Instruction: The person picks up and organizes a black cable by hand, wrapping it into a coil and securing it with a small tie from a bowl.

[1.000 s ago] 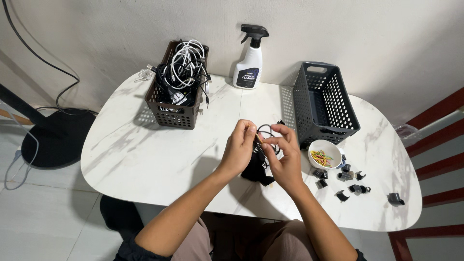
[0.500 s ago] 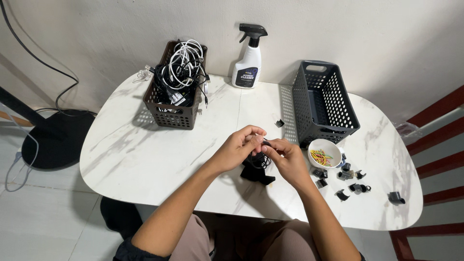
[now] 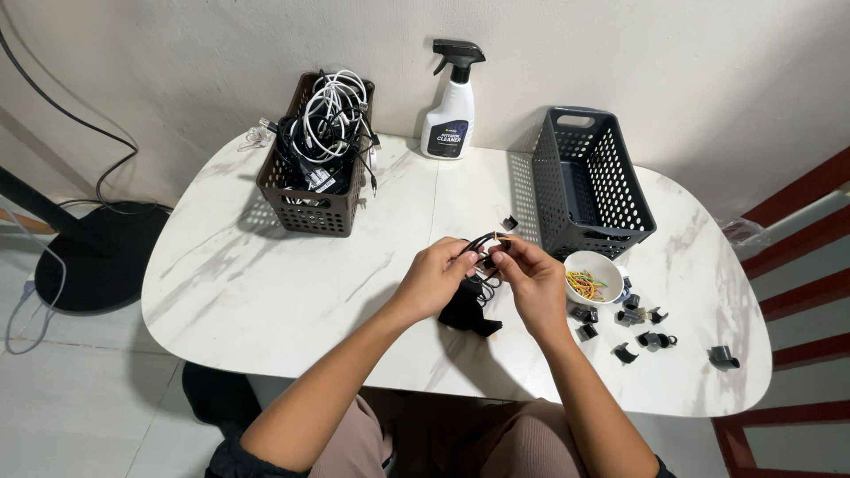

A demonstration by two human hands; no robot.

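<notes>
A coiled black cable with a black charger block hanging under it is held over the middle of the white marble table. My left hand grips the coil from the left. My right hand pinches it from the right, fingertips near a thin light band at the top of the coil. The two hands touch at the coil.
A brown basket full of black and white cables stands at the back left. A spray bottle stands by the wall. An empty grey basket, a white bowl of coloured rubber bands and several black clips lie to the right.
Both hands lowered the coil toward the table, then raised it slightly and turned it. The charger block stays hanging below the hands.
</notes>
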